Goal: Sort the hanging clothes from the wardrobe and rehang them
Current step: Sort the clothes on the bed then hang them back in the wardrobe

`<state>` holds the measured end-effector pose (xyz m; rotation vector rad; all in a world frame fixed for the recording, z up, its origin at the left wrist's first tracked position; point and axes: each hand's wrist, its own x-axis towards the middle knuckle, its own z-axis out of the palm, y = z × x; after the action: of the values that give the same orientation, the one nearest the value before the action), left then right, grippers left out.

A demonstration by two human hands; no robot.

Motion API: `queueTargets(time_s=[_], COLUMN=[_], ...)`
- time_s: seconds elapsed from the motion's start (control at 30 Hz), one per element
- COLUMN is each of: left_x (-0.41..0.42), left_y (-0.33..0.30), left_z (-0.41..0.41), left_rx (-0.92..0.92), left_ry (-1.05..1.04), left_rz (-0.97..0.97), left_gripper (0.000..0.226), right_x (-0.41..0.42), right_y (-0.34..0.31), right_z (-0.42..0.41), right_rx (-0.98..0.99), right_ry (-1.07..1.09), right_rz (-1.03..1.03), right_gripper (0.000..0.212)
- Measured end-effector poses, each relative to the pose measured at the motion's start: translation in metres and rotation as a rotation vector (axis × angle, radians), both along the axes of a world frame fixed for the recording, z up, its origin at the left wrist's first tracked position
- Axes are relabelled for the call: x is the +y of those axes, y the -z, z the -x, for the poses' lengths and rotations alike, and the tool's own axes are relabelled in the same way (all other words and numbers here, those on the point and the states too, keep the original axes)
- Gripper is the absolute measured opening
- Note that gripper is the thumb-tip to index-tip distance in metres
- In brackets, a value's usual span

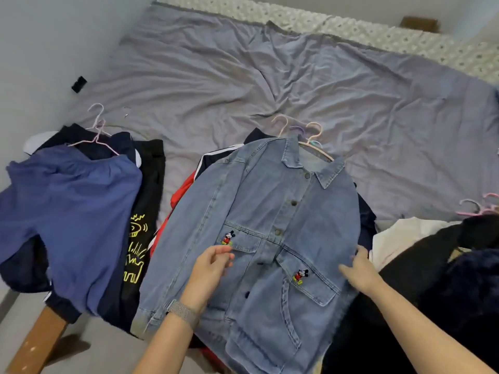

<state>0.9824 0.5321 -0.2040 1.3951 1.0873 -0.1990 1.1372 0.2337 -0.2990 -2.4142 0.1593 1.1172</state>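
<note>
Denim jacket (270,225) lay buttoned, front up, on top of the middle pile on the bed (243,76), still on its hanger (314,139), collar toward the far side. Left hand (209,268) hovered over the jacket's left pocket area, fingers loosely curled, gripping nothing. Right hand (357,271) rested on the jacket's right edge, fingers straight, not clenched. Red garment (183,193) and a dark striped one poked out under the jacket. Left pile: blue shirt (70,217) on a pink hanger (98,130), over black pants with yellow print (137,249). Right side: white cloth (399,238), dark clothes (445,279), more pink hangers (480,206). Gray wristband (183,314) on left wrist.
</note>
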Motion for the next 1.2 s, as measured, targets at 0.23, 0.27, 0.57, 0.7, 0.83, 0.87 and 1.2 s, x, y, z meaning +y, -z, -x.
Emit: queueTargets(time_s=[0.23, 0.27, 0.57, 0.7, 0.83, 0.87, 1.2], left_x=[0.029, 0.029, 0.013, 0.007, 0.007, 0.008, 0.012], left_y=[0.054, 0.059, 0.074, 0.068, 0.063, 0.062, 0.052], left_z=[-0.001, 0.002, -0.003, -0.023, -0.032, -0.031, 0.0], left_rx=[0.012, 0.027, 0.116, 0.086, 0.059, 0.051, 0.077], left_ry=[-0.089, -0.086, 0.015, 0.035, 0.028, 0.023, 0.073], left_rz=[0.009, 0.008, 0.093, 0.108, 0.106, 0.1, 0.003], left_gripper=[0.021, 0.021, 0.017, 0.017, 0.019, 0.019, 0.02], right_x=[0.037, 0.039, 0.058, 0.028, 0.028, 0.035, 0.136], right_y=[0.068, 0.07, 0.017, 0.034, 0.042, 0.043, 0.039], right_z=[-0.092, -0.099, -0.014, 0.046, 0.028, 0.016, -0.004], right_rx=[-0.166, -0.145, -0.255, 0.354, 0.075, -0.073, -0.086], right_ry=[0.805, 0.886, 0.335, -0.304, -0.134, 0.035, 0.31], right_rz=[-0.223, -0.254, -0.451, -0.114, 0.006, -0.033, -0.304], right_gripper=[0.104, 0.104, 0.032, 0.024, 0.034, 0.04, 0.029])
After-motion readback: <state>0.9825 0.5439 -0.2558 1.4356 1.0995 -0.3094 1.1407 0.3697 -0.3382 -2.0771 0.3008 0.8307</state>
